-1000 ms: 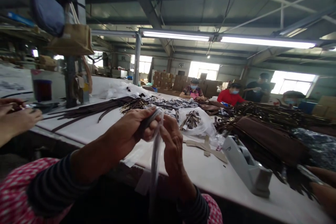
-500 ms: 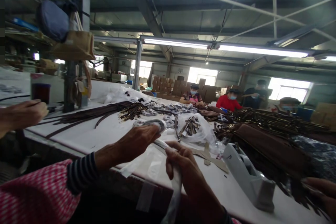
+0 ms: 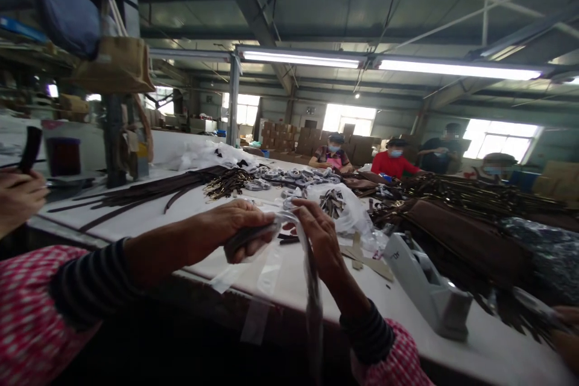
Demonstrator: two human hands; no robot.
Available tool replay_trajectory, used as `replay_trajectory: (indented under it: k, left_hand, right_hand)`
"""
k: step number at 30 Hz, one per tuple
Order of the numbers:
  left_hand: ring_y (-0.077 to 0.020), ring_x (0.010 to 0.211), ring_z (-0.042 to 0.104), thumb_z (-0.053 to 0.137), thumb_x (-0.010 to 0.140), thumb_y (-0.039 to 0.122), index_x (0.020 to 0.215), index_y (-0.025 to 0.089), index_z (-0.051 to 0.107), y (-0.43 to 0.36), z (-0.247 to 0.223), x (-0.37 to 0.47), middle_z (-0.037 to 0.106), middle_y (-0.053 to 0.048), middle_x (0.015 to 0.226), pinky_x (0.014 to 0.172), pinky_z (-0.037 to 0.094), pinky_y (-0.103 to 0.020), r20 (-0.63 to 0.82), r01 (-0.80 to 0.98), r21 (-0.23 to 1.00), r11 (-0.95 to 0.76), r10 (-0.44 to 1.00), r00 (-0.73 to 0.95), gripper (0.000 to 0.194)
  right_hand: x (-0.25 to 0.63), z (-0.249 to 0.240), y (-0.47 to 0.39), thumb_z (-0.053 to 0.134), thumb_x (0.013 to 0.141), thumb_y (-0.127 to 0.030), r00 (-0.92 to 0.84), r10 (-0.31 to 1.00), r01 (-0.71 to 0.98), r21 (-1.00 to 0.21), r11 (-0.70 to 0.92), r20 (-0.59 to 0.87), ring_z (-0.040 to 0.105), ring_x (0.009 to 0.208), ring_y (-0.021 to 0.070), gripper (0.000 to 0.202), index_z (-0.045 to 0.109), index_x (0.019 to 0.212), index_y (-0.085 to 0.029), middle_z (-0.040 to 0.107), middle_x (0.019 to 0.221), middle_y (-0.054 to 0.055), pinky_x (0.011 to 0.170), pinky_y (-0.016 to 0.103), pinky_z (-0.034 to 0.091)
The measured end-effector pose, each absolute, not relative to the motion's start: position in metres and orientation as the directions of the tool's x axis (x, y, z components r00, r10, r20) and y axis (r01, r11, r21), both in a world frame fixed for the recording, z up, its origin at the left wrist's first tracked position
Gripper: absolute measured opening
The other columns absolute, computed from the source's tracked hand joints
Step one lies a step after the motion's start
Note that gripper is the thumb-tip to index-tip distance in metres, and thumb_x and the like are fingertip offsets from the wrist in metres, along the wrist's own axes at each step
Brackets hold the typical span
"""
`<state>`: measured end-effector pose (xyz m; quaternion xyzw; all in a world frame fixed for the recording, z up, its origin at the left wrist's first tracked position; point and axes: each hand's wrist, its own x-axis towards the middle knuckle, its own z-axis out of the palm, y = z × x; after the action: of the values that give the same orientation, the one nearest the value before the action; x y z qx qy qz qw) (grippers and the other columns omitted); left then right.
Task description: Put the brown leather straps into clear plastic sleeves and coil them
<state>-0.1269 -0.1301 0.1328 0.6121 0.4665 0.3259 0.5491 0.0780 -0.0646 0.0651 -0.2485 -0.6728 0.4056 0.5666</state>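
- Strap (image 3: pixel 246 240) in clear plastic, its coil at the centre, above the counter (image 3: pixel 377 289); its tail hangs toward six o'clock and leaves the frame.
- Left hand (image 3: pixel 248 226): grip closed around the coil, some fingers half hidden by it.
- Right hand (image 3: pixel 314 229): fingers extended at the plastic, thumb mostly hidden; cannot tell how tight the grip is.
- Dispenser (image 3: pixel 429 286) at four o'clock.
- Another person's hand (image 3: pixel 20 199) at nine o'clock, cut off by the edge.
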Motion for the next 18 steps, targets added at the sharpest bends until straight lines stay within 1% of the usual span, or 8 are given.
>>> replay_trajectory:
  k: [1, 4, 6, 8, 10, 13, 16, 18]
  left_hand:
    - [-0.0096, 0.037, 0.047, 0.068, 0.089, 0.059, 0.075, 0.012, 0.072, -0.129, 0.136, -0.124, 0.060, -0.003, 0.052, 0.038, 0.036, -0.018, -0.096, 0.166, 0.985, 0.038, 0.928, 0.359, 0.049]
    - [-0.0077, 0.035, 0.045, 0.067, 0.094, 0.048, 0.070, 0.010, 0.073, -0.127, 0.147, -0.112, 0.058, -0.003, 0.051, 0.035, 0.035, -0.016, -0.010, 0.043, 0.999, -0.006, 0.934, 0.357, 0.045]
    - [-0.0069, 0.034, 0.042, 0.065, 0.096, 0.041, 0.065, 0.010, 0.070, -0.127, 0.157, -0.105, 0.055, -0.002, 0.050, 0.034, 0.035, -0.016, 0.032, -0.015, 0.999, -0.028, 0.929, 0.368, 0.044]
    - [-0.0064, 0.033, 0.040, 0.064, 0.097, 0.036, 0.064, 0.010, 0.068, -0.127, 0.168, -0.098, 0.053, -0.002, 0.049, 0.034, 0.036, -0.017, 0.048, -0.061, 0.998, -0.027, 0.922, 0.383, 0.042]
    - [-0.0062, 0.033, 0.039, 0.063, 0.098, 0.032, 0.066, 0.011, 0.068, -0.127, 0.179, -0.092, 0.052, -0.001, 0.048, 0.034, 0.038, -0.017, 0.073, -0.119, 0.993, -0.029, 0.919, 0.387, 0.038]
    - [-0.0072, 0.034, 0.041, 0.056, 0.101, 0.027, 0.065, 0.013, 0.065, -0.123, 0.189, -0.080, 0.048, 0.001, 0.046, 0.035, 0.040, -0.016, 0.156, -0.212, 0.974, -0.083, 0.920, 0.358, 0.040]
    - [-0.0082, 0.032, 0.040, 0.052, 0.101, 0.024, 0.063, 0.014, 0.063, -0.114, 0.190, -0.070, 0.047, 0.001, 0.043, 0.032, 0.035, -0.016, 0.215, -0.211, 0.965, -0.154, 0.926, 0.310, 0.041]
    - [-0.0082, 0.029, 0.038, 0.057, 0.099, 0.028, 0.058, 0.015, 0.063, -0.108, 0.187, -0.073, 0.048, -0.001, 0.040, 0.029, 0.032, -0.017, 0.195, -0.133, 0.978, -0.161, 0.932, 0.304, 0.043]
  right_hand:
    - [0.080, 0.066, -0.071, 0.056, 0.100, -0.046, -0.213, 0.786, -0.151, -0.814, 0.560, 0.580, 0.070, 0.079, 0.0182, 0.035, 0.066, 0.123, -0.021, 0.070, 0.102, 0.005, 0.073, 0.031, 0.055]
    - [0.088, 0.068, -0.080, 0.074, 0.091, -0.041, -0.263, 0.741, -0.168, -0.785, 0.596, 0.618, 0.067, 0.081, 0.0167, 0.047, 0.060, 0.133, -0.025, 0.068, 0.105, 0.003, 0.073, 0.029, 0.055]
    - [0.093, 0.068, -0.075, 0.077, 0.088, -0.038, -0.341, 0.732, -0.141, -0.802, 0.580, 0.590, 0.060, 0.070, 0.0140, 0.038, 0.067, 0.121, -0.022, 0.068, 0.091, 0.001, 0.066, 0.027, 0.051]
    - [0.099, 0.068, -0.063, 0.070, 0.093, -0.043, -0.414, 0.737, -0.114, -0.834, 0.540, 0.535, 0.057, 0.064, 0.0131, 0.026, 0.074, 0.099, -0.018, 0.067, 0.079, 0.001, 0.062, 0.026, 0.049]
    - [0.103, 0.068, -0.047, 0.066, 0.095, -0.051, -0.484, 0.737, -0.151, -0.874, 0.461, 0.472, 0.061, 0.069, 0.0148, 0.036, 0.077, 0.089, -0.016, 0.070, 0.080, 0.004, 0.065, 0.027, 0.050]
    - [0.102, 0.068, -0.027, 0.073, 0.088, -0.058, -0.519, 0.741, -0.313, -0.902, 0.298, 0.425, 0.065, 0.075, 0.0152, 0.043, 0.079, 0.095, -0.016, 0.072, 0.089, 0.006, 0.068, 0.027, 0.053]
    - [0.100, 0.070, -0.018, 0.075, 0.084, -0.065, -0.448, 0.792, -0.417, -0.881, 0.224, 0.414, 0.057, 0.061, 0.0114, 0.050, 0.077, 0.087, -0.015, 0.067, 0.073, 0.002, 0.059, 0.025, 0.048]
    - [0.104, 0.071, -0.016, 0.070, 0.087, -0.069, -0.422, 0.804, -0.393, -0.884, 0.254, 0.419, 0.046, 0.049, 0.0089, 0.056, 0.076, 0.079, -0.013, 0.056, 0.056, -0.002, 0.052, 0.024, 0.041]
